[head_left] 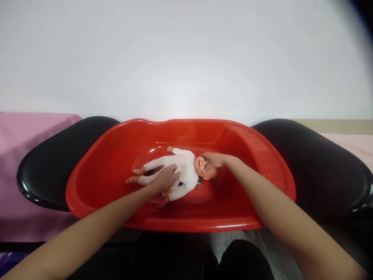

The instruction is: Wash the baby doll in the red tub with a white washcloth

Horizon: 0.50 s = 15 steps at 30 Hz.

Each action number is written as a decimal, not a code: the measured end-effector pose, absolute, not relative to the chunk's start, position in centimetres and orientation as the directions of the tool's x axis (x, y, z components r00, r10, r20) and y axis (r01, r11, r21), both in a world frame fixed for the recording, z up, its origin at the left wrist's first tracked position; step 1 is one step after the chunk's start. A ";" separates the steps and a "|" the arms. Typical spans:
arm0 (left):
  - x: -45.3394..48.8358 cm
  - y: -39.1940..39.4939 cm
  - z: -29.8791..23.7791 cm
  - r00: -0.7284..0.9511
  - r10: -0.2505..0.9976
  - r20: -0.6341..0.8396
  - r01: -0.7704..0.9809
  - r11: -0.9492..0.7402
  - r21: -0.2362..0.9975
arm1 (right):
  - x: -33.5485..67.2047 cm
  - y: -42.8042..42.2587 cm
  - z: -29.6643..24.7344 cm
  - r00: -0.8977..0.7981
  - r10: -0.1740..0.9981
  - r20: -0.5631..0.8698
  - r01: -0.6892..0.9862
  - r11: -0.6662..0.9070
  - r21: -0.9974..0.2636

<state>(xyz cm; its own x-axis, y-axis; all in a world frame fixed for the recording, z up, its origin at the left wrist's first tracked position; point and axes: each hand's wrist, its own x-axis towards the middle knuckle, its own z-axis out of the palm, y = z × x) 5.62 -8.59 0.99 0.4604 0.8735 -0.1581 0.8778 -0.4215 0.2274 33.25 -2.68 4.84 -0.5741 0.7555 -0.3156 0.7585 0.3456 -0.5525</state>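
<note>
A baby doll (183, 165) in a white outfit lies on its back in a red baby bathtub (101, 186). Its head points right and its bare feet point left. My right hand (214, 159) is wrapped over the doll's head, with the thumb and fingers covering the upper part of its face. At the doll's waist, my left hand (167, 179) has its fingers curled against the white clothing and hides part of the hip. A small dark patch with some colour shows beside the doll's shoulder; I cannot make out what it is.
Black rounded surfaces, like seats (67, 163), stand at both ends of the tub. Pink cloth (26, 136) covers a surface at the left. A white wall (175, 58) rises behind the tub. My dark-clothed legs (244, 260) are below its near rim.
</note>
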 end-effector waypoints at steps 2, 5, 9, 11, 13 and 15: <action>7.3 -9.0 1.0 0.497 0.862 -0.097 0.857 -0.470 0.210 | 33.3 -2.7 4.8 -0.576 0.753 -0.319 0.758 0.345 -0.554; 9.5 -9.6 0.6 0.590 0.805 -0.063 0.784 -0.552 0.285 | 33.3 -2.7 4.7 -0.569 0.757 -0.321 0.763 0.342 -0.548; 10.5 -10.2 -0.3 0.791 0.584 -0.182 0.606 -0.712 0.355 | 33.1 -2.7 4.9 -0.593 0.735 -0.330 0.758 0.371 -0.537; 10.0 -10.2 -0.7 0.810 0.506 -0.298 0.586 -0.729 0.354 | 32.9 -2.8 5.0 -0.594 0.730 -0.337 0.756 0.366 -0.542; 9.4 -10.1 -0.8 0.784 0.471 -0.404 0.607 -0.718 0.341 | 32.8 -2.8 5.2 -0.590 0.732 -0.341 0.758 0.356 -0.547; 8.9 -10.0 -0.8 0.774 0.424 -0.470 0.608 -0.704 0.367 | 32.8 -2.8 5.1 -0.590 0.730 -0.344 0.759 0.358 -0.543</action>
